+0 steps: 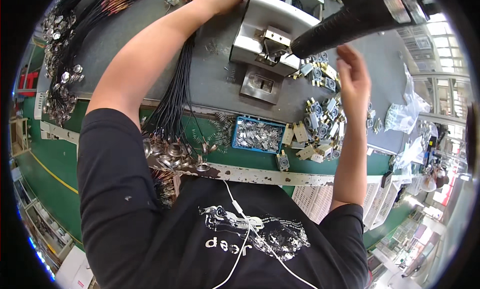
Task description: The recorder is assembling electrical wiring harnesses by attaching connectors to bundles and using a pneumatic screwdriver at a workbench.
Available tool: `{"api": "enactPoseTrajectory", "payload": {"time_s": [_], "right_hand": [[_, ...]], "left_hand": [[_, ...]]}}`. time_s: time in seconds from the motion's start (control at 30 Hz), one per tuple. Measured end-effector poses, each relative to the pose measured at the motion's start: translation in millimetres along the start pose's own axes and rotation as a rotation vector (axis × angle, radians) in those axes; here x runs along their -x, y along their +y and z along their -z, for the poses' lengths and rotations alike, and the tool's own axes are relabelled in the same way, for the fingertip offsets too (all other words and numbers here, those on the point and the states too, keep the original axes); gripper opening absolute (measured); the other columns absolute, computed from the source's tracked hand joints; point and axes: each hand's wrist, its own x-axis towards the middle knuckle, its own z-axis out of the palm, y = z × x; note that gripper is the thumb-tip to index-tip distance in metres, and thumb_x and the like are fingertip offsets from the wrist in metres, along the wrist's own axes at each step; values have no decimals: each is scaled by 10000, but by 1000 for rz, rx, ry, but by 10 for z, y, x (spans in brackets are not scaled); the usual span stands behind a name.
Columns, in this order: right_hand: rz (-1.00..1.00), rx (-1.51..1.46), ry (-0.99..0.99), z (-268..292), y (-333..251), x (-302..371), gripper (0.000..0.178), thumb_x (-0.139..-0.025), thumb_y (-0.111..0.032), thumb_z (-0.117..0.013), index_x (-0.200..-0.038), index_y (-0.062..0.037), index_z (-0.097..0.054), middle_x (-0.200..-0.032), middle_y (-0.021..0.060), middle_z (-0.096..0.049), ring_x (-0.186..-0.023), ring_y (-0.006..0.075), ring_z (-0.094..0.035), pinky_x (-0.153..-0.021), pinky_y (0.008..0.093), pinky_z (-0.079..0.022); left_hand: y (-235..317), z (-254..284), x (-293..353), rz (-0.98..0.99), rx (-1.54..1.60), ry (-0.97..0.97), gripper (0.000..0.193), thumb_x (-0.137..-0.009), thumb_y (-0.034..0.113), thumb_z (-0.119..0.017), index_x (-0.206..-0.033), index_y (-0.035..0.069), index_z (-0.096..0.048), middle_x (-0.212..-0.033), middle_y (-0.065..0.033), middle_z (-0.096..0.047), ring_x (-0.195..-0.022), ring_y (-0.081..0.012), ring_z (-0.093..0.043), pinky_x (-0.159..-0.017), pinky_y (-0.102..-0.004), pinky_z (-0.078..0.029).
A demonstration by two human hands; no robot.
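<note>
- On the bench [210,84] stands the machine [280,18]: boxy, silvery, shiny-faced, a steel block [261,85] before it.
- Left hand [227,0] meets its left edge; I cannot tell whether the fingers grip.
- Right hand [356,78], blurred, fingers loosely parted, hovers near connectors [325,123].
- Nearer: blue tray [256,150], black wires [175,91].

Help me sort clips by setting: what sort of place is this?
Likely a factory assembly workshop, judging by the metal machine, the black wires and the blue tray of small metal parts.
</note>
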Motion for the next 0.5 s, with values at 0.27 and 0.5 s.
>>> {"api": "enactPoseTrajectory", "payload": {"time_s": [0.27,0.5], "right_hand": [[396,673,-347,-321,266,124,331,-837,-41,-723,-1163,-89,-702,-1217,89,-692,-1171,316,-619,-997,424,-503],[155,193,-58,-112,143,417,269,-953,-20,-687,-1202,-19,-587,-1259,160,-686,-1150,252,-670,-995,353,-513]], "left_hand": [[-359,-298,108,288,36,-309,200,-875,168,-602,-900,34,-749,-899,-192,-726,-957,-374,-700,-873,-456,-564],[663,1946,133,645,446,-314,251,-991,183,-605,-1142,-6,-672,-1063,-200,-717,-1018,-317,-697,-898,-397,-541]]}}
